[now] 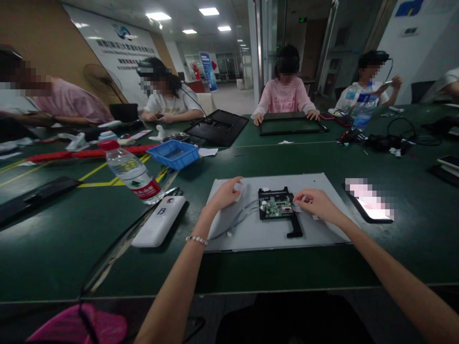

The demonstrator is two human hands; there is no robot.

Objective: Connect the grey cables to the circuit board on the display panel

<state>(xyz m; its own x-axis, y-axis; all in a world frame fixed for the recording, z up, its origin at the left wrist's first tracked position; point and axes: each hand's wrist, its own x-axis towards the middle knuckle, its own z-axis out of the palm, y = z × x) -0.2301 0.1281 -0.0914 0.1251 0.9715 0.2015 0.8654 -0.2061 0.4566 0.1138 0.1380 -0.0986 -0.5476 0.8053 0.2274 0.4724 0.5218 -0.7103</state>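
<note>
A light grey flat panel (247, 236) lies on the table in front of me. On it rests a black plastic frame (294, 227) carrying a green circuit board (276, 209), with thin grey cables (238, 217) running off to the left. My right hand (317, 204) is at the board's right edge, fingertips pinched together by a small pale piece (297, 209); what lies between them is too small to make out. Over the panel's left part hovers or rests my left hand (226, 195), fingers loosely bent and apart, holding nothing visible.
Left of the panel are a white power bank (160, 222), a water bottle (134, 174) and a blue tray (174, 154). A lit phone (369, 200) lies to the right. Across the green table, a person (287, 93) has both hands at a black rectangular frame (292, 133); other people sit nearby.
</note>
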